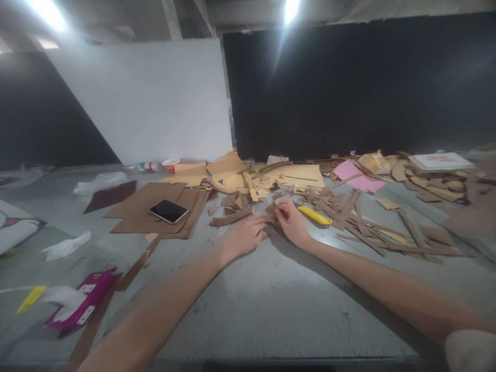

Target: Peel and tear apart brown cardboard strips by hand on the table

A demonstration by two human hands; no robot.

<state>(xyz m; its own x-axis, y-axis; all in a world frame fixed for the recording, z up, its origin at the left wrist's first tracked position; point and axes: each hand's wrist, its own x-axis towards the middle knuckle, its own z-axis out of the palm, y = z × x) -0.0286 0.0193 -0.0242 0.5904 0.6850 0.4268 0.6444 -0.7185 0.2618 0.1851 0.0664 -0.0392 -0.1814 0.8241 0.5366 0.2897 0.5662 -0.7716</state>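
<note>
My right hand (291, 221) is closed in a pinch on a small brown piece of sheet material (271, 210), near the middle of the table. From the other side, my left hand (246, 236) lies low over the tabletop with its fingers together, holding the near edge of the same piece. Fingers hide part of this piece, so its full shape does not show. Just right of my right hand lies a yellow, slim, slightly curved tool (314, 216). A curled, rough brown strip (231, 217) rests beyond my left hand, with several brown offcuts (234, 200) behind it.
Brown sheets (135, 209) are stacked at left, a phone (169, 211) on top. A purple tissue pack (85, 299) lies near left. Brown strips (372, 232) spread to the right. Tan sheets (302, 174), a pink sheet (358, 175) and a white box (440, 161) lie farther back.
</note>
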